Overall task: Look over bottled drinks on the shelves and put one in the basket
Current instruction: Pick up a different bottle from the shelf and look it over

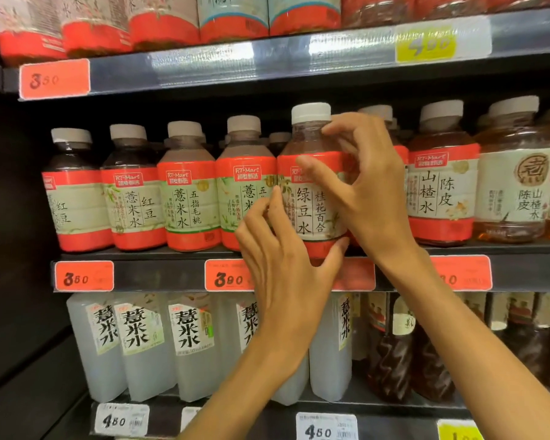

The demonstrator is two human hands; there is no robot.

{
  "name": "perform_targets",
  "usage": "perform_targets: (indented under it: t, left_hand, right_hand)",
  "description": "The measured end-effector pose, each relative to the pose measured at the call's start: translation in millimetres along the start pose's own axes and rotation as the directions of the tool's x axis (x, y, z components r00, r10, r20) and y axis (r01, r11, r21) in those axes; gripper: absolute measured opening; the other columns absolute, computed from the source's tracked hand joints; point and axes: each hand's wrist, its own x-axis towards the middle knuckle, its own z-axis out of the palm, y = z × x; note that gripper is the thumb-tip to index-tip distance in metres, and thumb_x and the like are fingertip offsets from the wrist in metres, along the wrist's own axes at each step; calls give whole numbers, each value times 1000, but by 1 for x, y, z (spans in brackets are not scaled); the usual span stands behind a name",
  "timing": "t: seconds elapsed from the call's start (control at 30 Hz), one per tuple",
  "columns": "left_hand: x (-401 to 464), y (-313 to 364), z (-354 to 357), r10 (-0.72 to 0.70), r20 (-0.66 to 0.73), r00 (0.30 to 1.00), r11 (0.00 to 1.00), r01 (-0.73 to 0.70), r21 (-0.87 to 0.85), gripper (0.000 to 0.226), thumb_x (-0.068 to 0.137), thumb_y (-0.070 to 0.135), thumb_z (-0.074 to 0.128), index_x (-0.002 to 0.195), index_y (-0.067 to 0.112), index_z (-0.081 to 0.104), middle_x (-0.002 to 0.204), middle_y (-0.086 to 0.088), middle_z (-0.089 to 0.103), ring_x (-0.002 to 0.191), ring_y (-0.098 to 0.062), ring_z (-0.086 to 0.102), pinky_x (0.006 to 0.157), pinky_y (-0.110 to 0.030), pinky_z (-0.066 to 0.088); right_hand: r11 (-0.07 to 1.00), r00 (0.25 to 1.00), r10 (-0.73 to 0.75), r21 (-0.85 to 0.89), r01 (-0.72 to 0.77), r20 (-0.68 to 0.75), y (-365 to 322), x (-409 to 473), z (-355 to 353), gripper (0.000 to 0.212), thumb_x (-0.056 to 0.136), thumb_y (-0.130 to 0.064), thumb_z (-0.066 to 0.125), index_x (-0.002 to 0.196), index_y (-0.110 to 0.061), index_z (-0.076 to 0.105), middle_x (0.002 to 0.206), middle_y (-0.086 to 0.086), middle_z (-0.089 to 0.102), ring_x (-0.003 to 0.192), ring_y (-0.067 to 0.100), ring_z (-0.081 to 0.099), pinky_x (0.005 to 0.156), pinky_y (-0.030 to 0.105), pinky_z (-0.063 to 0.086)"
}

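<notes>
Both hands grasp one bottle [311,198] with a white cap and a red-and-cream label, held at the front edge of the middle shelf [159,274], in line with the row of similar bottles [188,188] to its left. The left hand [283,262] cups the bottle's lower left side, its thumb curled under the red base and its fingers [275,201] against the label. The right hand [362,185] wraps the upper right side, thumb across the label and fingertips on the neck. Orange price tags [84,276] line the shelf edge. Pale bottles [140,344] stand on the shelf below.
</notes>
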Motion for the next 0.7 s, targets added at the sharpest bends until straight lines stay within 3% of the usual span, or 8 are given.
perform_targets:
  t: [0.07,0.13,0.23,0.37,0.47,0.57,0.7]
  left_hand:
    - [1,-1,1,-13,14,1000,1000,12,18,94,69,48,77,142,3,37,129,-18,44,114,-24,29,100,-41,35]
    - [4,-3,2,-15,35,999,999,13,50,95,70,50,77,143,4,36,129,-17,44,112,-22,27,99,-41,34]
    - [6,-2,4,-15,45,999,995,11,98,95,72,53,75,143,4,35,128,-16,46,111,-24,30,99,-40,32]
    - [0,0,4,1,57,998,999,-4,36,83,81,50,64,143,2,35,135,-16,45,118,-26,34,102,-35,30]
    - [-2,-1,2,-4,51,999,1000,4,-11,70,87,44,52,143,4,38,136,-17,43,118,-26,35,101,-33,31]
    - [2,-3,1,-8,14,1000,1000,8,22,63,85,39,60,136,5,47,127,-19,46,111,-29,41,95,-36,36]
    - [4,-4,1,-25,37,999,999,24,27,64,85,34,69,138,6,47,123,-19,48,108,-28,40,93,-31,31]
  right_hand:
    - [994,999,-52,-98,53,14,4,-2,-2,25,92,-17,63,107,3,62,105,11,59,100,22,59,89,21,45]
    - [975,993,-102,-192,110,52,9,-4,-5,20,94,-8,59,109,3,64,108,14,63,103,24,60,90,17,40]
    - [941,981,-146,-287,177,127,14,-5,-9,23,92,-5,58,113,3,65,113,16,65,109,31,59,95,25,39]
    - [864,962,-203,-430,263,182,17,-3,-12,30,90,-17,64,116,-2,66,117,11,67,117,31,57,100,35,33]
    - [889,968,-183,-391,238,172,18,-6,-11,31,91,-16,62,118,-3,65,121,11,65,118,30,57,103,33,31]
    - [898,972,-177,-377,225,157,19,-6,-9,30,90,-16,63,117,-3,65,120,11,65,117,29,58,102,32,31]
    - [899,972,-167,-380,218,163,19,-6,-7,31,89,-16,64,117,-4,65,121,10,65,117,29,57,103,32,29]
